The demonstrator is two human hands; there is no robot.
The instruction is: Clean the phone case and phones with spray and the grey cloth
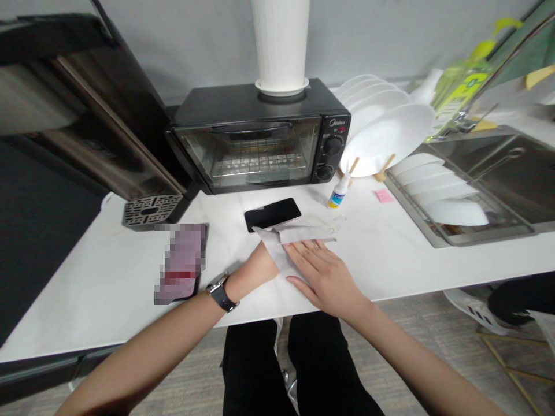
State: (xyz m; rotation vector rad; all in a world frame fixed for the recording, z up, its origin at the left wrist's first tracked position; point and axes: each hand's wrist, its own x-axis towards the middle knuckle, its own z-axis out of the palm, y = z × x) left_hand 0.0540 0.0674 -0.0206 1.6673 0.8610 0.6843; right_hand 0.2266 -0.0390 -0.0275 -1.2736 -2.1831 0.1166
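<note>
A thin grey cloth [284, 260] with zigzag-cut edges drapes between my hands above the counter's front part. My left hand [262, 263], with a black-strapped watch on its wrist, reaches under the cloth, which hides its fingers. Over the cloth lies my right hand [321, 271], its fingers bent lightly against the fabric and its thumb apart. Past the right fingers shows a small clear object [337, 224], too faint to name. Just behind the cloth lies a black-screened phone [273, 214]. A small spray bottle [338, 193] with a blue and yellow label stands farther back.
A black toaster oven [260, 153] stands at the back with a white pot [281, 46] on top. Left are a drink machine [151, 211] and a pixelated phone-like object [184, 260]. White plates [385, 127], a pink note [383, 196] and a sink [433, 240] are right.
</note>
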